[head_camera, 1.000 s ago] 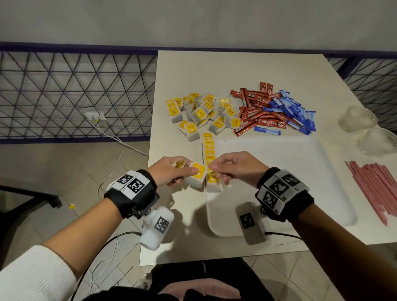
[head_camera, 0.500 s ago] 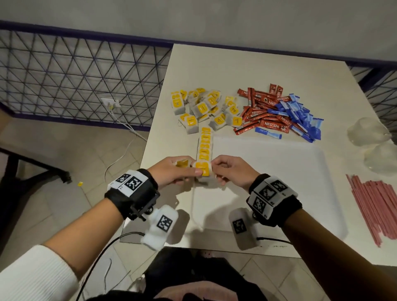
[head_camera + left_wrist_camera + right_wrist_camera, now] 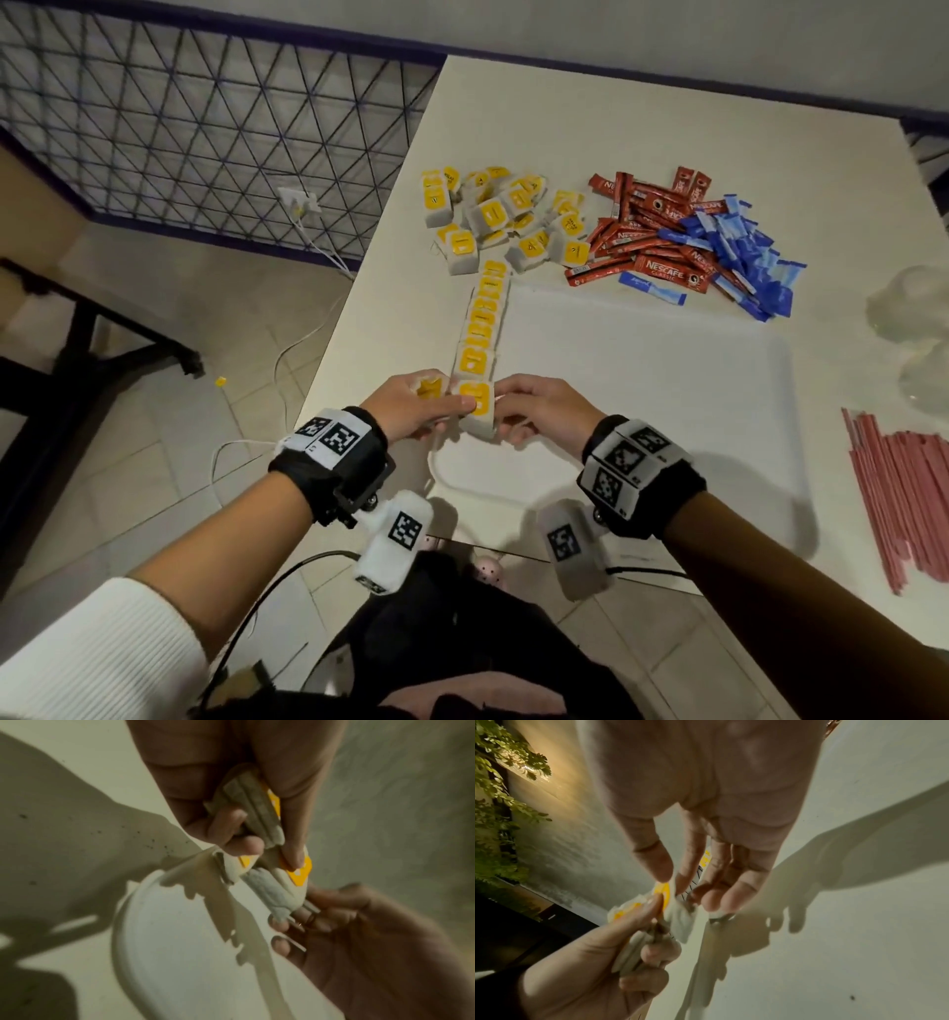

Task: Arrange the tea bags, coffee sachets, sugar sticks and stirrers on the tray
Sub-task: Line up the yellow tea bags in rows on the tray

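While the left hand (image 3: 411, 406) clutched spare tea bags (image 3: 257, 811) in curled fingers, the right hand (image 3: 534, 411) pinched the nearest tea bag (image 3: 477, 406) on the tray (image 3: 667, 411), likely to extend the row (image 3: 482, 324) along its left edge.

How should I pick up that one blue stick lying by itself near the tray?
Pinch the lone blue sugar stick across its narrow middle, coming straight down from above. It lies flat on the table, apart from the pile, so both long edges look free.
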Action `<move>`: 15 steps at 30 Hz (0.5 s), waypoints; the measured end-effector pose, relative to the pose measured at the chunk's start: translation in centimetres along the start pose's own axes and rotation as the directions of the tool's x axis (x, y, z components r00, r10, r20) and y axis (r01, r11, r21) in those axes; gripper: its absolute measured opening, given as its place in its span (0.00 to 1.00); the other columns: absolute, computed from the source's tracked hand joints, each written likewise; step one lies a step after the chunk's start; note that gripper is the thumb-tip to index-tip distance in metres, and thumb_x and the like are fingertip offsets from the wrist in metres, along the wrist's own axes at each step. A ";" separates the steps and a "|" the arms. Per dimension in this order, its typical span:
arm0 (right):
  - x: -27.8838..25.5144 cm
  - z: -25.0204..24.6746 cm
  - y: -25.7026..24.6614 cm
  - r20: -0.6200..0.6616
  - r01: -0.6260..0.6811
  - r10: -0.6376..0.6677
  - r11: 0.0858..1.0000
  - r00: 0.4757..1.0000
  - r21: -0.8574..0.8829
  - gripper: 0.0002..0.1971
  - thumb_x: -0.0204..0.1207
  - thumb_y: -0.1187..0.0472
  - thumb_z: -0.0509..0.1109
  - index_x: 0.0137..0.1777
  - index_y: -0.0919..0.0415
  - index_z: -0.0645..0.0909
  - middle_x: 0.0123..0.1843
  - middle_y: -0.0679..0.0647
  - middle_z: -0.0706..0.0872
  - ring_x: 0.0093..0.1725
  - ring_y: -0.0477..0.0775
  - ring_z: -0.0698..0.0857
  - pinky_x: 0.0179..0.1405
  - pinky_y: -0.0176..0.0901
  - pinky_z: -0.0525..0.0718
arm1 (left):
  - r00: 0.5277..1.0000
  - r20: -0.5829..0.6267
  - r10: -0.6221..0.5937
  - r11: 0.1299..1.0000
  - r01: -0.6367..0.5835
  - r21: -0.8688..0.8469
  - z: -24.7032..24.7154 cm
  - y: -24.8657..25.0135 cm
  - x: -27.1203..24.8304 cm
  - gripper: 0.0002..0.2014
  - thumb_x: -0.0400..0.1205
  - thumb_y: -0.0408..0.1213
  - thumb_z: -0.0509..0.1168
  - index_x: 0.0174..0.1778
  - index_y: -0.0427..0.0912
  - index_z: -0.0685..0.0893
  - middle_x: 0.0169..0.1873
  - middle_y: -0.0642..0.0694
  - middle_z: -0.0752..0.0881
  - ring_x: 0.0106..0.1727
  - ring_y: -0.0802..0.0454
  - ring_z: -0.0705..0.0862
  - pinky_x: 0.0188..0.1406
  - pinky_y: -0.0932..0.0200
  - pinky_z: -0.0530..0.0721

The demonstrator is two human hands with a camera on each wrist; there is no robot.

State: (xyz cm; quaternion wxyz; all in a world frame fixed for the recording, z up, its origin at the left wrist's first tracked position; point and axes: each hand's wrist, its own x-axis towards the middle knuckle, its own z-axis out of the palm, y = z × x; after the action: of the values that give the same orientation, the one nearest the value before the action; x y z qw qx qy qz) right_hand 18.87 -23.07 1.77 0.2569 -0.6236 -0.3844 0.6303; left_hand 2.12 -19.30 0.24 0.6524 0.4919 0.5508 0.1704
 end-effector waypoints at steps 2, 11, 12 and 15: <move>0.4 0.1 0.3 -0.015 0.004 -0.005 1.000 1.000 -0.014 0.05 0.74 0.64 0.70 0.48 0.60 0.81 0.29 0.57 0.81 0.31 0.54 0.77 0.35 0.43 0.76 | 1.000 -0.019 -0.010 0.997 0.012 0.073 0.2 -0.4 0.1 0.13 0.75 0.33 0.72 0.29 0.43 0.75 0.12 0.54 0.76 0.13 0.62 0.72 0.14 0.71 0.68; 3.2 1.1 1.5 -0.179 -0.009 -0.005 0.997 0.984 -0.079 0.10 0.74 0.64 0.72 0.35 0.53 0.77 0.26 0.51 0.76 0.29 0.52 0.76 0.27 0.41 0.72 | 0.999 -0.035 -0.001 0.979 0.008 0.202 -0.6 -0.7 1.5 0.05 0.76 0.35 0.71 0.38 0.45 0.81 0.16 0.54 0.81 0.16 0.62 0.77 0.17 0.69 0.70; 3.4 1.1 1.4 -0.197 -0.006 -0.011 0.996 0.980 -0.086 0.10 0.73 0.64 0.72 0.34 0.52 0.77 0.26 0.51 0.77 0.29 0.51 0.76 0.27 0.41 0.72 | 0.999 -0.052 0.014 0.977 -0.002 0.212 -0.9 -0.7 1.9 0.05 0.76 0.36 0.72 0.39 0.49 0.82 0.19 0.53 0.83 0.17 0.61 0.78 0.19 0.67 0.72; 4.2 0.9 1.1 -0.246 -0.009 -0.025 0.991 0.969 -0.136 0.10 0.71 0.60 0.74 0.33 0.48 0.77 0.27 0.47 0.78 0.29 0.48 0.75 0.30 0.39 0.71 | 0.997 -0.070 0.029 0.977 -0.013 0.212 -1.7 -0.9 2.5 0.05 0.75 0.37 0.73 0.41 0.53 0.84 0.30 0.46 0.86 0.20 0.59 0.79 0.20 0.67 0.73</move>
State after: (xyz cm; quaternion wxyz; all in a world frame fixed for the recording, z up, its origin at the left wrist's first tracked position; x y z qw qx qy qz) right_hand 17.79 -20.46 -1.61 0.2623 -0.7116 -0.3940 0.5192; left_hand 1.15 -16.99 -1.70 0.5741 0.5577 0.5839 0.1354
